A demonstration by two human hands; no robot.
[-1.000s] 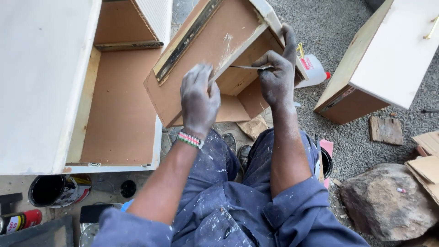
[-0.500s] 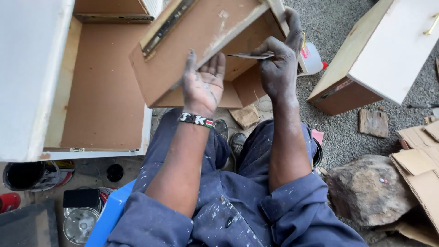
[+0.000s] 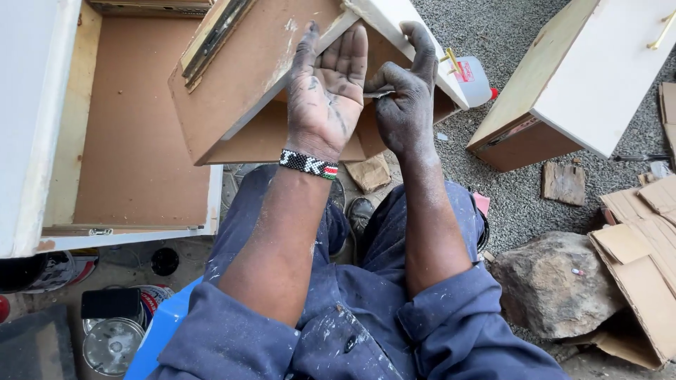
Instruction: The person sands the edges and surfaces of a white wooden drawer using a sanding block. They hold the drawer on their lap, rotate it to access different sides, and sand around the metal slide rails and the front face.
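Note:
A brown wooden drawer (image 3: 243, 105) with a white front edge rests tilted over my knees, its metal runner at the upper left. My left hand (image 3: 327, 88) is raised palm up, fingers spread and dusty, in front of the drawer's inside, holding nothing. It wears a beaded wristband. My right hand (image 3: 405, 91) grips a small grey piece of sandpaper (image 3: 379, 91) and presses it against the drawer's white edge, fingers hooked over the rim. I sit in blue paint-spattered overalls.
A large white cabinet (image 3: 42, 127) with a brown inside lies at the left. Another white drawer (image 3: 584, 77) lies on gravel at the right. A plastic bottle (image 3: 473, 81), a rock (image 3: 556, 281), cardboard pieces (image 3: 641, 253) and paint tins (image 3: 113, 338) surround me.
My left hand came off the drawer's side and turned palm up, fingers spread. The right hand stayed at the white edge with the sandpaper. The view shifted slightly.

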